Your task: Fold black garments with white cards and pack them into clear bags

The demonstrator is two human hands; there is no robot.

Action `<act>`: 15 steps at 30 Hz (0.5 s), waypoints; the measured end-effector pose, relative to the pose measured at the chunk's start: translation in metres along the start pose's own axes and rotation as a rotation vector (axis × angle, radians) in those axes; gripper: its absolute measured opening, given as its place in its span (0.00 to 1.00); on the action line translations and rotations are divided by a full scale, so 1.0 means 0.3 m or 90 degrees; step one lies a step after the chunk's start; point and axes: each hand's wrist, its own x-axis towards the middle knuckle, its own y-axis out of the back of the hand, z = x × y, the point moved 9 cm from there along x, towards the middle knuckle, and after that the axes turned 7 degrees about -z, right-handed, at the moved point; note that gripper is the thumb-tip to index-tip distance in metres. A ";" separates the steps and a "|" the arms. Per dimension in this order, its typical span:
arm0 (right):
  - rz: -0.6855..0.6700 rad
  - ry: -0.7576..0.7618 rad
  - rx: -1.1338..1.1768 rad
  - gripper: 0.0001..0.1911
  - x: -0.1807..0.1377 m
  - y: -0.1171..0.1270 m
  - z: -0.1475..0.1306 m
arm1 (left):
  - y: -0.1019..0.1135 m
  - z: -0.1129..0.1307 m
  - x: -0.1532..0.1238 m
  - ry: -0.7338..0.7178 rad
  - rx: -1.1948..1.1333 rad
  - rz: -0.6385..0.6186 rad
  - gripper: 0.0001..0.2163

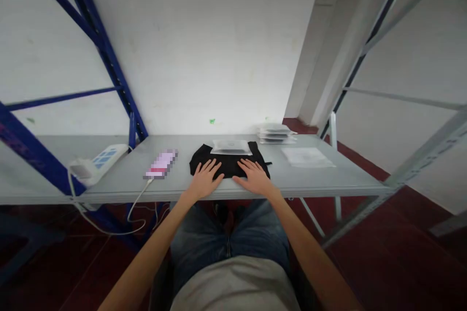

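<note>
A black folded cloth item (229, 167), probably a garment, lies on the grey shelf table (175, 185) in front of me. My left hand (206, 178) rests flat on its left part, fingers spread. Lying on the right part is my right hand (254, 178), its fingers also stretched out. Between and beyond the fingertips, a clear plastic packet (231, 146) sits on the far edge of the black cloth. A thin dark strip (269, 163) sticks out from the cloth's right side.
A stack of white packets (276, 133) stands at the back right, with a flat clear bag (308, 157) nearer. On the left lie a phone (161, 164) on a white cable (135, 201) and a power strip (109, 160). Blue posts (109, 65) flank the left side.
</note>
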 end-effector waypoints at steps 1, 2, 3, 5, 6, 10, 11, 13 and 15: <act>-0.001 0.001 0.000 0.38 0.000 -0.001 0.000 | -0.001 -0.001 0.000 0.001 0.000 0.000 0.27; -0.002 0.001 0.001 0.38 0.001 -0.002 0.000 | -0.001 -0.001 0.000 0.001 -0.001 0.001 0.26; -0.002 0.001 0.002 0.38 0.001 -0.003 0.001 | -0.002 -0.001 0.001 0.000 -0.001 0.001 0.26; -0.001 0.001 0.003 0.38 0.001 -0.004 0.002 | -0.002 -0.001 0.001 0.000 -0.002 0.002 0.27; 0.000 0.002 0.003 0.39 0.001 -0.004 0.003 | -0.001 0.000 0.001 0.001 -0.001 0.003 0.27; -0.001 0.003 0.000 0.39 0.002 -0.004 0.002 | 0.001 0.002 0.001 0.004 0.004 -0.001 0.27; -0.002 0.002 0.000 0.39 0.002 -0.004 0.001 | 0.001 0.003 0.001 0.003 0.004 -0.003 0.27; -0.003 0.001 0.001 0.38 0.002 -0.003 0.001 | 0.002 0.003 0.001 0.004 0.003 -0.003 0.27; -0.003 -0.001 0.003 0.39 0.001 -0.001 0.000 | 0.002 0.002 0.000 0.004 0.001 -0.002 0.27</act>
